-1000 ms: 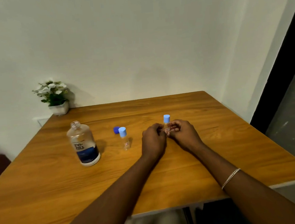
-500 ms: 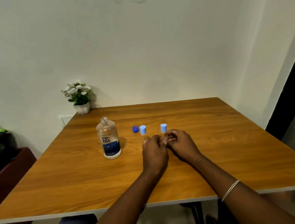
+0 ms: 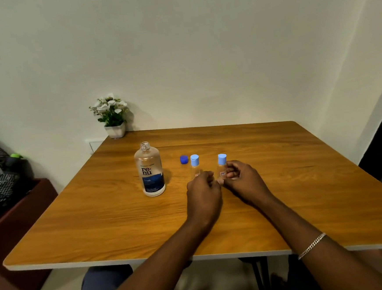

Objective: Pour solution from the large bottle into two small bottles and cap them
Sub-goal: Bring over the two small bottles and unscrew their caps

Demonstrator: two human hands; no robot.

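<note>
The large clear bottle (image 3: 151, 171) with a dark blue label stands uncapped on the wooden table (image 3: 100, 220). Its dark blue cap (image 3: 183, 159) lies to its right. Two small clear bottles with light-blue caps stand upright side by side: the left small bottle (image 3: 195, 164) and the right small bottle (image 3: 222, 164). My right hand (image 3: 242, 181) has its fingers curled around the right small bottle's body. My left hand (image 3: 204, 190) is curled just in front of the left small bottle, hiding its base, with a fingertip by the right bottle's foot.
A small potted plant with white flowers (image 3: 112, 116) stands at the table's far left corner against the wall. A dark red box with bags (image 3: 11, 200) sits on the floor to the left. The table's near edge (image 3: 148, 260) runs below my forearms.
The right small bottle now stands closer to the left small bottle than a second ago. My head has pulled back, showing more of the table. My left hand has eased slightly away from the right one.
</note>
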